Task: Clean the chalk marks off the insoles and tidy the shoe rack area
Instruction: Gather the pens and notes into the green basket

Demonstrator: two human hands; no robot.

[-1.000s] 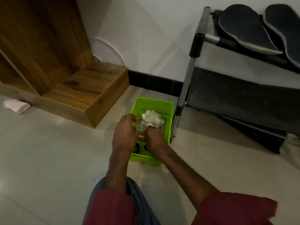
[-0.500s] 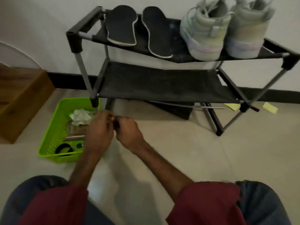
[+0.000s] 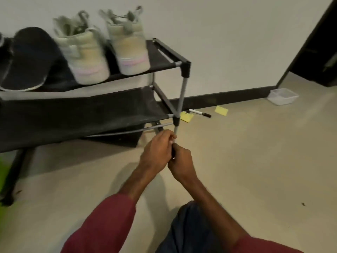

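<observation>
Gripping slim dark item (image 3: 172, 152) together: left hand (image 3: 157, 152), right hand (image 3: 182, 164). Marker (image 3: 199, 113) lay ahead-right on floor, axis crosswise, right hand nearer.

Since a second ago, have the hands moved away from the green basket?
Yes. The left hand and right hand have shifted rightward along the shoe rack, from its left front leg to its right front leg.

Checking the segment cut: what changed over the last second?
Both hands left the basket and moved right along the rack. The left hand and right hand now grip a thin dark item together by the rack's right front leg. The insoles and shoes stayed on the top shelf, the notes on the floor.
</observation>
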